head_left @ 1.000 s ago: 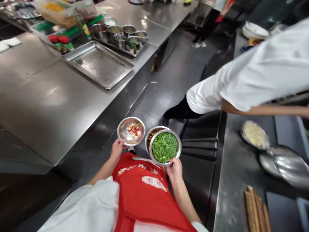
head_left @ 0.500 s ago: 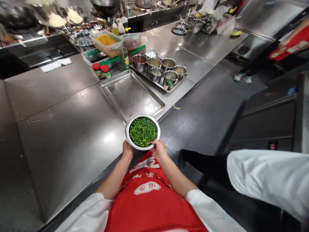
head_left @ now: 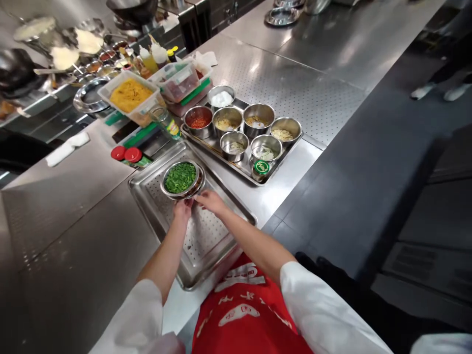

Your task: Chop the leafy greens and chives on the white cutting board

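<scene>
A round steel bowl [head_left: 165, 186] full of chopped green leaves [head_left: 180, 178] is over the far half of a shallow perforated steel tray [head_left: 217, 246]. Beneath its rim shows a second metal rim with something brown, so it looks stacked on another bowl. My left hand [head_left: 183, 208] grips the near side from below, fingers partly hidden. On the near right edge, the fingers of my right hand [head_left: 211, 201] are closed at the lower rim. Whether the stack rests on the tray or hangs just above it, I cannot tell.
Beyond the tray, a second tray [head_left: 254, 178] carries several steel pots of seasonings and a green-lidded jar [head_left: 261, 169]. Red-lidded jars [head_left: 125, 155], a glass bottle [head_left: 169, 123] and a plastic tub of yellow food [head_left: 131, 96] stand left. Another person's shoes [head_left: 438, 92] show at right.
Both hands have carried the bowl forward and left, from the tray's near edge to over its far half. The view has shifted closer to the counter. The nearby person's white sleeve has mostly left view.
</scene>
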Available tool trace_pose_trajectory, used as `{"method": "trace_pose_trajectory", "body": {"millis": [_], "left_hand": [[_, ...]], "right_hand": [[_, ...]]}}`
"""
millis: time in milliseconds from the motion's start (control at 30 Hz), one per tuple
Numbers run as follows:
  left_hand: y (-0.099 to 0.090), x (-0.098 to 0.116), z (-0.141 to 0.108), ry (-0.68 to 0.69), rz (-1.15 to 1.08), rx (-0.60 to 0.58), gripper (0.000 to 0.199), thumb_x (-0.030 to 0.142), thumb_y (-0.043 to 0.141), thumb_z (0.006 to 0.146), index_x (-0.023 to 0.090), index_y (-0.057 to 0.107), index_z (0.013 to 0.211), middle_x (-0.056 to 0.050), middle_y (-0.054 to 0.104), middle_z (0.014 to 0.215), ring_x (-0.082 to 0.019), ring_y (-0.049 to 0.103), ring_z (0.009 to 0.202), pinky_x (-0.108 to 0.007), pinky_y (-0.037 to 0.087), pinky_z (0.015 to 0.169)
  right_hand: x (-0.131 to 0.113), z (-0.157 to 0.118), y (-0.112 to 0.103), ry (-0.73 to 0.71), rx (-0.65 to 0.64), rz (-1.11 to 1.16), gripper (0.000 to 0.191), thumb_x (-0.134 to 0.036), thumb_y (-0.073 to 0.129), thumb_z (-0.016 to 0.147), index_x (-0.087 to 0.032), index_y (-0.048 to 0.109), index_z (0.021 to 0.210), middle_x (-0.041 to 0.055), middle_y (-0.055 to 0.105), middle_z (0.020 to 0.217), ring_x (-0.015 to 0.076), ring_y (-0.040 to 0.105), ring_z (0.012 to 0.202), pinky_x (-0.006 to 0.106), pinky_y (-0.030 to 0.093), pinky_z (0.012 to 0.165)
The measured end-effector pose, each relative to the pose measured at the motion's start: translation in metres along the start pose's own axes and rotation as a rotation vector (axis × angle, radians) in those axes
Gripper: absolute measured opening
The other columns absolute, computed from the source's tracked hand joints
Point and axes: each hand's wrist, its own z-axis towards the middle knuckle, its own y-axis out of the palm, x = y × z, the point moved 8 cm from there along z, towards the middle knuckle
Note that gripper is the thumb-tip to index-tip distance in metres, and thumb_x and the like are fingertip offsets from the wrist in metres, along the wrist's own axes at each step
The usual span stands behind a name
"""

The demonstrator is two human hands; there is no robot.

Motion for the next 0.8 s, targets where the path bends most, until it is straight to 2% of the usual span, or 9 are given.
{"method": "trace_pose_trajectory", "body": {"millis": [100,200,233,333,433,567,667,733,800], "left_hand": [[0.029,0.018,0.044,0.007,-0.051,0.052,0.02,0.006,0.064,0.076,0.019,0.053,0.086,0.0,0.064,0.078,-0.011,0.065,0.079,-0.03,0.057,0.085],[0.049,0.03,0.077,0.015,-0.107,0.079,0.024,0.003,0.061,0.079,0.02,0.05,0.092,0.001,0.064,0.083,-0.011,0.066,0.082,-0.031,0.058,0.089],[0.054,0.034,0.085,0.019,-0.121,0.087,0.025,0.002,0.06,0.08,0.02,0.049,0.094,0.0,0.064,0.085,-0.01,0.067,0.084,-0.031,0.058,0.09],[0.064,0.041,0.101,0.028,-0.144,0.09,0.026,0.001,0.058,0.083,0.021,0.045,0.095,-0.001,0.064,0.091,-0.01,0.067,0.085,-0.031,0.058,0.09],[0.068,0.044,0.103,0.025,-0.136,0.047,0.025,0.003,0.06,0.085,0.021,0.044,0.093,-0.002,0.065,0.092,-0.012,0.068,0.087,-0.035,0.058,0.091],[0.058,0.037,0.094,-0.009,-0.078,-0.05,0.018,0.012,0.063,0.087,0.019,0.047,0.089,-0.004,0.066,0.085,-0.017,0.07,0.085,-0.04,0.059,0.088],[0.032,0.042,0.088,-0.006,-0.008,-0.044,0.015,0.008,0.062,0.084,0.018,0.052,0.091,-0.002,0.064,0.078,-0.015,0.068,0.076,-0.036,0.059,0.08],[0.009,0.063,0.09,0.057,0.033,0.04,0.013,0.005,0.054,0.087,0.017,0.053,0.094,0.002,0.059,0.075,-0.011,0.062,0.069,-0.029,0.056,0.075],[-0.008,0.098,0.097,0.162,0.086,0.121,0.012,0.007,0.046,0.093,0.016,0.053,0.096,0.003,0.055,0.076,-0.007,0.056,0.066,-0.023,0.052,0.071]], "right_hand": [[0.001,-0.011,-0.029,0.007,-0.062,0.0,0.013,-0.02,0.073,0.081,-0.012,0.062,0.081,-0.0053,0.064,0.063,0.0104,0.061,0.06,0.023,0.048,0.062],[0.025,-0.052,-0.071,0.046,-0.073,0.06,0.03,-0.037,0.079,0.076,-0.013,0.065,0.086,-0.0002,0.07,0.071,0.0147,0.065,0.065,0.027,0.05,0.064],[0.036,-0.069,-0.085,0.063,-0.058,0.147,0.038,-0.043,0.083,0.072,-0.013,0.066,0.09,0.0026,0.073,0.076,0.0165,0.066,0.068,0.028,0.051,0.065],[0.079,-0.116,-0.128,0.143,0.069,0.263,0.049,-0.054,0.087,0.064,-0.017,0.069,0.09,0.0072,0.075,0.084,0.0197,0.068,0.071,0.031,0.052,0.067],[0.117,-0.156,-0.151,0.194,0.207,0.247,0.047,-0.055,0.086,0.065,-0.018,0.071,0.09,0.0088,0.076,0.089,0.0215,0.07,0.076,0.033,0.053,0.072],[0.153,-0.196,-0.152,0.236,0.386,0.212,0.049,-0.06,0.086,0.059,-0.02,0.071,0.084,0.0087,0.076,0.085,0.0237,0.07,0.075,0.033,0.053,0.069],[0.172,-0.219,-0.141,0.259,0.469,0.199,0.05,-0.06,0.086,0.053,-0.02,0.071,0.08,0.0082,0.075,0.081,0.0231,0.069,0.07,0.033,0.053,0.068],[0.183,-0.234,-0.134,0.258,0.497,0.174,0.049,-0.059,0.086,0.053,-0.02,0.071,0.078,0.0077,0.075,0.08,0.0227,0.068,0.069,0.034,0.053,0.068],[0.193,-0.249,-0.132,0.257,0.52,0.143,0.047,-0.058,0.085,0.054,-0.02,0.071,0.078,0.0073,0.075,0.08,0.0227,0.068,0.07,0.034,0.053,0.069]]}}
